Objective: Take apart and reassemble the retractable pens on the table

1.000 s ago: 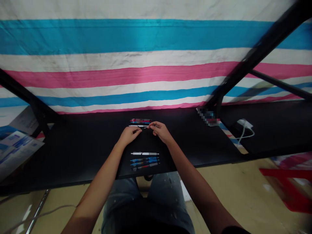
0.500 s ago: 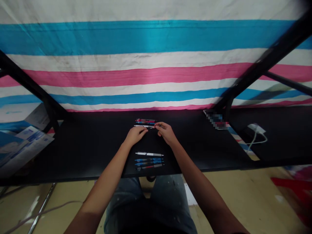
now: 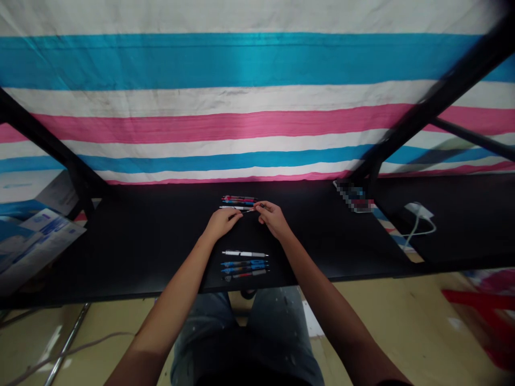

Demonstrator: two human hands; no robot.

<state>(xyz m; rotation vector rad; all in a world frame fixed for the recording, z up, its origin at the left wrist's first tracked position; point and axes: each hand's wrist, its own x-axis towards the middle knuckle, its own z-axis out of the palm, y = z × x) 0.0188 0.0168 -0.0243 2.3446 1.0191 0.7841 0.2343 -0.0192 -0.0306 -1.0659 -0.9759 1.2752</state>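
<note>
Over the black table, my left hand (image 3: 220, 223) pinches one end of a slim pen (image 3: 248, 210). Fingers of my right hand (image 3: 274, 219) are closed on the pen's other end; a dark tip shows above them. Most of the pen is hidden by the fingers. Just behind the hands lie a white pen (image 3: 231, 207) and several red and blue pens (image 3: 237, 199), partly covered. Nearer to me, between my forearms, rests a white and grey pen (image 3: 244, 253). In front of it are blue pens (image 3: 243, 266) and a dark pen with a grey end (image 3: 246, 275).
The black table (image 3: 153, 236) meets a striped sheet (image 3: 241, 123) at its back. Boxes and packets (image 3: 44, 236) stand at the left. A pixelated flat object (image 3: 354, 197) lies at the right, near a black frame post (image 3: 376, 171). Beyond it is a white charger with cable (image 3: 419, 210).
The view has shifted slightly, moving everything a little to the left. Both hands keep nearly the same pose on the pen, and the other pens lie as before.
</note>
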